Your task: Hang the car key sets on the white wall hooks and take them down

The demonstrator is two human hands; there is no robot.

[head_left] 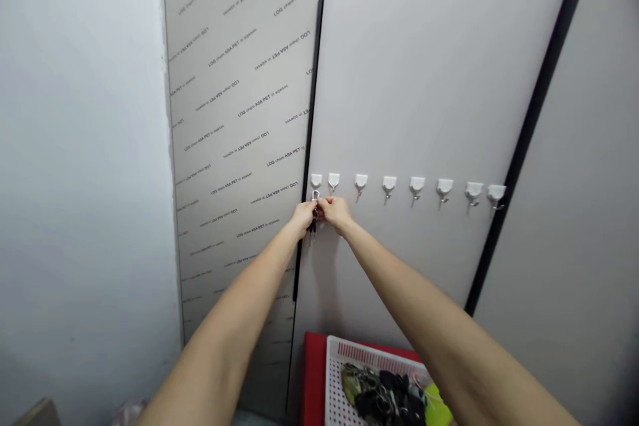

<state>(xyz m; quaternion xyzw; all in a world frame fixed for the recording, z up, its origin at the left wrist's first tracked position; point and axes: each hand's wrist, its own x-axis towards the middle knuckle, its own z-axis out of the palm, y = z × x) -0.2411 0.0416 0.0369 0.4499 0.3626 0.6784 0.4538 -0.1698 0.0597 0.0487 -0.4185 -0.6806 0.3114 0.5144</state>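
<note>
Both hands meet at the left end of a row of white wall hooks point(361, 181) stuck on a pale cabinet door. My left hand point(302, 218) is closed on a bunch of keys point(312, 226) with a metal ring and dark key heads. My right hand point(335, 213) pinches the same bunch from the other side, its fingers close to the ring. A metal clip point(315, 195) at the top of the bunch is right beneath the leftmost hook point(316, 180); whether it hangs on that hook I cannot tell. The fingers partly hide the keys.
Below stands a white plastic basket point(335, 373) on a red box point(314, 373), holding several dark keys and rings and a yellow-green item point(437, 406). Black handle strips point(529, 126) run along the door edges. A patterned, lettered panel point(234, 113) and a white wall point(84, 146) are at left.
</note>
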